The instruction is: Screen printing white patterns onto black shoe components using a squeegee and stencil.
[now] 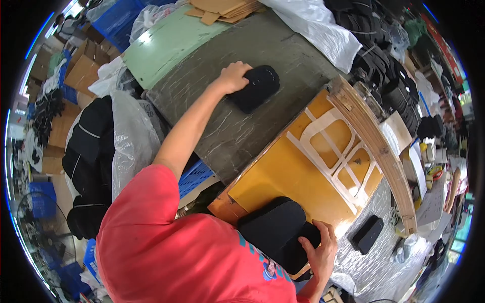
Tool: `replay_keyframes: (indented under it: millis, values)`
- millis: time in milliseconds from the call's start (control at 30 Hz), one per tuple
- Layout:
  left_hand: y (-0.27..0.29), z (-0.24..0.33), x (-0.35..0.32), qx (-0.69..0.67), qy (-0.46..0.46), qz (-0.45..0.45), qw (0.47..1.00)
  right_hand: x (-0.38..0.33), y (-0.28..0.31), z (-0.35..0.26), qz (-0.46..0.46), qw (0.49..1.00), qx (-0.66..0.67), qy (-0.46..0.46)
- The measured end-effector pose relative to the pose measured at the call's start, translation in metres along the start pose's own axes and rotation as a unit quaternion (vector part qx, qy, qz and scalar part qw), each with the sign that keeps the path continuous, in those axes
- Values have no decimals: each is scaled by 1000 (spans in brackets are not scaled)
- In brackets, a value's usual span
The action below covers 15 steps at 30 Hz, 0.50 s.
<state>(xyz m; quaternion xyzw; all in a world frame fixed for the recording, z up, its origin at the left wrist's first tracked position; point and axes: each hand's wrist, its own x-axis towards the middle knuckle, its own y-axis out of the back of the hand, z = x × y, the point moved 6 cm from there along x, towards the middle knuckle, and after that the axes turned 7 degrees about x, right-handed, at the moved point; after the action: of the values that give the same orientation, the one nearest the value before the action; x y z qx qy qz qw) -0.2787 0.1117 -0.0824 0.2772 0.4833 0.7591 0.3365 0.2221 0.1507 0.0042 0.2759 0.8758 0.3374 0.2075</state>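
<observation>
Reaching across a crowded workshop counter, a person in a red shirt [166, 247] works two dark pieces at once.

Right hand [319, 248]: nearest the camera, at the lower edge; its grip is closed on a black fabric piece [278, 230], fingers curled over the piece's right end.

Black fabric piece: lies at the near edge of the yellow board [283, 177], partly over the board's rim and against the red shirt.

Yellow board: tilted wooden panel bearing a white template [333, 146] of curved strips; a bent wooden rim [376, 136] runs along its far right side.

Small black pad [367, 234]: rests alone on the silvery sheet [374, 267] just right of the right hand, apart from it.

Left arm: stretched up and away over the grey counter [242, 131].

Left hand [233, 76]: grip narrow, fingers wrapped over the near end of a black cap-shaped piece [255, 88] lying flat on the grey counter.

Green panel [166, 45]: adjoins the grey counter on its far left side.

Cardboard pieces [222, 9]: stacked at the counter's far end.

Plastic bags [129, 136]: clear ones hold black goods left of the counter; a white one [316, 28] lies at the far right.

Black stacks [389, 76]: piled beyond the wooden rim, far right.
</observation>
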Motion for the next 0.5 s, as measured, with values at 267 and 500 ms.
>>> replay_keyframes:
  millis: [267,500]
  values:
    - [-11,51,-5,27,46,-47,997,-12,3,-27,4,1000,-14,-16]
    - [-9,39,-24,6,72,-68,995,-9,-3,-28,-22,999,-30,2]
